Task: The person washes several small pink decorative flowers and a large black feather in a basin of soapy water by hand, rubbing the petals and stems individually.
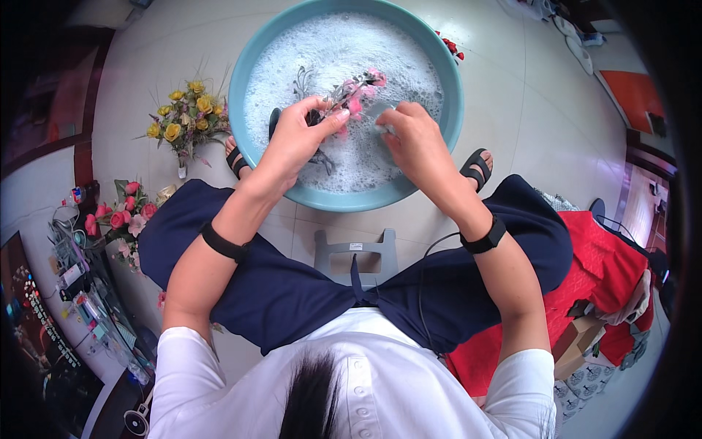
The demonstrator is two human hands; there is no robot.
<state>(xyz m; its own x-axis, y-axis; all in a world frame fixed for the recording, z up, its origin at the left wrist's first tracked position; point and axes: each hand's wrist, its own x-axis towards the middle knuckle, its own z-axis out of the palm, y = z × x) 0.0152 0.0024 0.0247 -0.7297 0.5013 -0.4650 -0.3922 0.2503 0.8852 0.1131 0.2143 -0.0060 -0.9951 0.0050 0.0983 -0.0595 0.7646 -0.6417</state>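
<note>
In front of me a round blue-green plastic basin [351,204] is filled with foamy water. My left hand [299,129] pinches a branch of pink artificial flowers [355,96] by its stem, above the foam, with the blossoms pointing away to the right. Close to the blossoms is my right hand [411,129]. Its fingers are curled around a small greyish thing [382,127], mostly hidden, whose kind I cannot tell. Dark leaf sprigs [323,160] of the artificial plant hang below my left hand at the foam. A black rounded thing [274,120] shows beside that hand, partly covered.
Left of the basin lie a bouquet of yellow artificial roses [189,112] and a pink artificial bouquet [123,211]. Red artificial flowers [451,46] peek out behind the basin. A grey plastic stool [356,247] stands between my legs. Red fabric [592,263] is heaped at right.
</note>
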